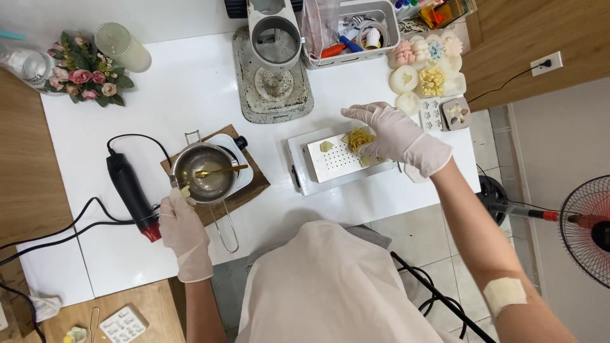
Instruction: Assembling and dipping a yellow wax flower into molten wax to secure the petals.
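On the white tabletop (pixel 190 82), head view: a person in pale gloves works over two stations, a melting pot to their left and a perforated tray to their right.

Left hand (pixel 183 232): fingers pinched shut on a small yellowish petal-like piece (pixel 185 190) at the near rim of the steel pot (pixel 204 171).

Right hand (pixel 397 136): curled loosely over the yellow flower (pixel 360 138) on the white perforated tray (pixel 337 157); fingertips touch it, but a full grip cannot be told.

Pot contents: a shallow pool of clear-looking liquid, likely melted wax, with a gold spoon (pixel 219 170) resting across it. The pot sits on a small white heater (pixel 244 162) over a wooden board (pixel 251 190).

Tray contents: the flower, plus loose pale petals (pixel 326 146) lying beside and under the hand.

Progress, judged: flower partly built, already a layered cluster; spare petals on the tray and one at the pot suggest more pieces are yet to be dipped and added.

Finished pieces: a group of cream, pink and yellow flowers (pixel 422 63) at the far right edge, apart from the tray.

Other containers: white basket (pixel 381 32) of tools at the far edge; small dish (pixel 456 113) with bits in it.

Nearby: black heat gun (pixel 130 190) just left of the pot; pink bouquet (pixel 82 70) at the far left.
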